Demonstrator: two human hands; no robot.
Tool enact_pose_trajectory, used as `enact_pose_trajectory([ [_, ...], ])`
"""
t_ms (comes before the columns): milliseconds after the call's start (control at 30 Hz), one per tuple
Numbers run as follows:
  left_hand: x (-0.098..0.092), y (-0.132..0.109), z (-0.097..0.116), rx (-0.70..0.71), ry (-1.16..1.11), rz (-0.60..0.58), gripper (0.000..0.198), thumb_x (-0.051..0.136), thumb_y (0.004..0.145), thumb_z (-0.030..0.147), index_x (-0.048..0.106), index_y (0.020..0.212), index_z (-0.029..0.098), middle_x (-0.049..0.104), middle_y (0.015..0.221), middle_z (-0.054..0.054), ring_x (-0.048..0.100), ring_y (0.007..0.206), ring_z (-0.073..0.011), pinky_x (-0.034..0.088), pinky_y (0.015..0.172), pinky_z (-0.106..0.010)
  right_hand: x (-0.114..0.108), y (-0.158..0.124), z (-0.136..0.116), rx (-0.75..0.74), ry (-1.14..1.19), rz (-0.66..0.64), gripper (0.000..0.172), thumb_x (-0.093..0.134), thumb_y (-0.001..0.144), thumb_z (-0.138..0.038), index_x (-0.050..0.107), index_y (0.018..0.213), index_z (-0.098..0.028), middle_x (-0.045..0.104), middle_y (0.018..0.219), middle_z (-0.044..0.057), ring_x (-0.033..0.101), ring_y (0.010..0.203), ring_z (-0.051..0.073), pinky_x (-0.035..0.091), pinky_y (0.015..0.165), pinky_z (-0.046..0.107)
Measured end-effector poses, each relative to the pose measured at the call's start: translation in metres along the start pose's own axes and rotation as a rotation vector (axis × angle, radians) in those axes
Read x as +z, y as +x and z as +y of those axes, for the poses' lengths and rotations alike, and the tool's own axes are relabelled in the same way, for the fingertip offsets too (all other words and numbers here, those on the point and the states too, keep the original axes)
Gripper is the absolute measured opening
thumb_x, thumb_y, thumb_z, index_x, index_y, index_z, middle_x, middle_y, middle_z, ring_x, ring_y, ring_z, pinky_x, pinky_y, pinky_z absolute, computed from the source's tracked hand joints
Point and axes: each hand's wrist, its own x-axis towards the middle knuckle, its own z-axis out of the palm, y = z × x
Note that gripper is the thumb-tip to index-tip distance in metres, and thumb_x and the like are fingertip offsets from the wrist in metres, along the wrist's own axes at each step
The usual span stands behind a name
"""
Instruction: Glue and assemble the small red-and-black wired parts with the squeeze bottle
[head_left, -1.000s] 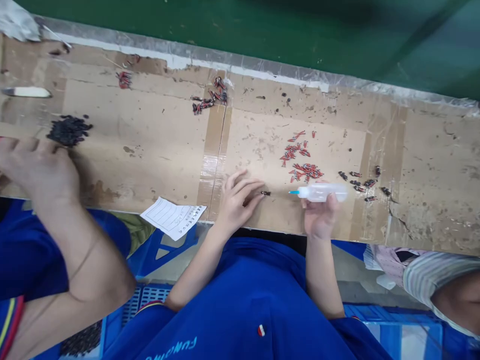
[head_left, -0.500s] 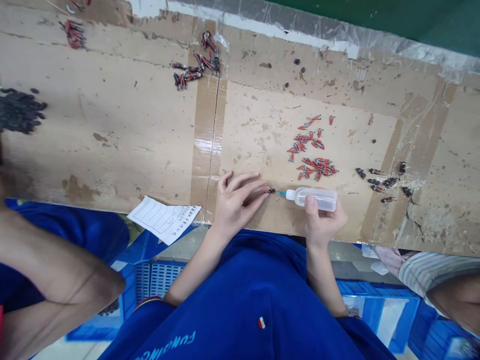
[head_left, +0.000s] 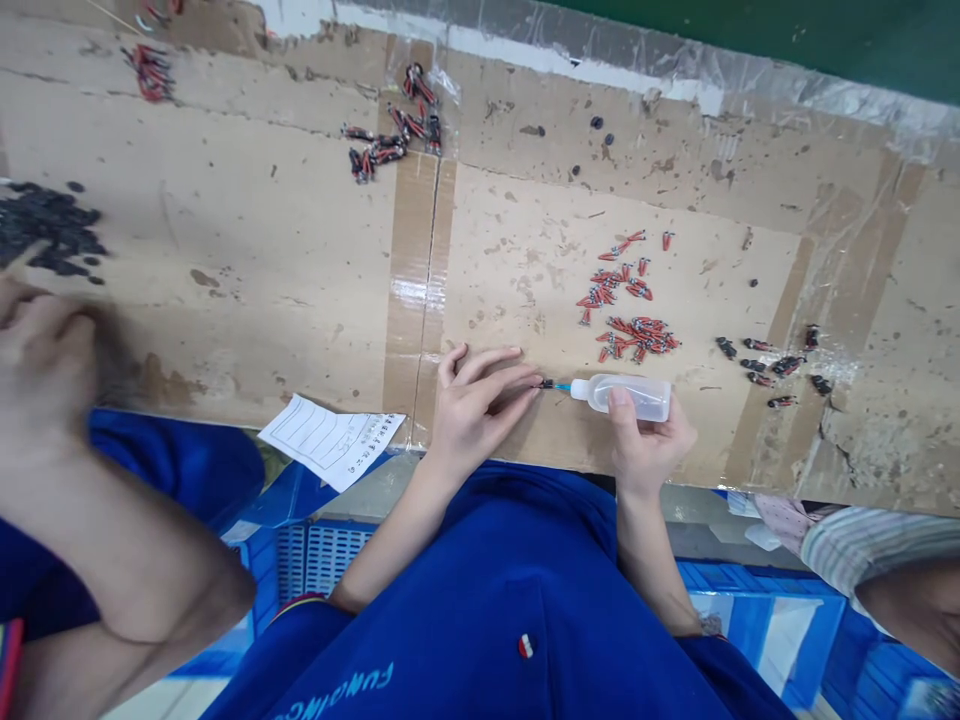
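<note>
My left hand [head_left: 472, 400] rests on the cardboard-covered table [head_left: 300, 250] near its front edge, fingers together, pinching a small dark part [head_left: 538, 382] at the fingertips. My right hand [head_left: 645, 440] grips a small clear squeeze bottle [head_left: 626, 396] lying sideways, its blue nozzle tip touching that part. Just beyond the bottle lies a scatter of small red parts [head_left: 626, 305]. Several dark parts with red ends [head_left: 769, 362] lie to the right of it.
A co-worker's hand and arm [head_left: 45, 380] reach in at the left near a heap of black pieces [head_left: 49, 230]. More red-and-black parts [head_left: 390, 130] lie at the back. A printed paper slip [head_left: 330, 438] overhangs the front edge. Blue crates [head_left: 315, 555] sit below.
My right hand brought the bottle leftwards until its nozzle met the part under my left fingertips. The view dropped closer to the table. The co-worker's hand has come back in at the left.
</note>
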Motion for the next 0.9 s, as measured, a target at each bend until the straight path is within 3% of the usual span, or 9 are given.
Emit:
enact_pose_trajectory([
  [467,-0.0012,0.0003,0.0026,0.025,0.012,0.013,0.008,0.067,0.088,0.026,0.068,0.096,0.028,0.078,0.089,0.003,0.069,0.105,-0.0197,0.032,0.109,-0.045,0.0004,0.0002,0.0022,0.016,0.019,0.085,0.031,0.075,0.072,-0.048,0.068,0.074,-0.017,0.070,0.065,0.002,0.065,0.057,0.018,0.053,0.055,0.028],
  [900,-0.0002,0.0004,0.0022,0.006,0.023,0.012,0.008,0.066,0.088,0.029,0.069,0.096,0.028,0.078,0.089,0.002,0.069,0.105,-0.0208,0.032,0.109,-0.047,0.0003,0.0013,-0.0017,0.020,0.008,0.003,0.028,0.075,0.073,-0.045,0.068,0.074,-0.018,0.071,0.065,0.002,0.064,0.056,0.017,0.052,0.053,0.028],
])
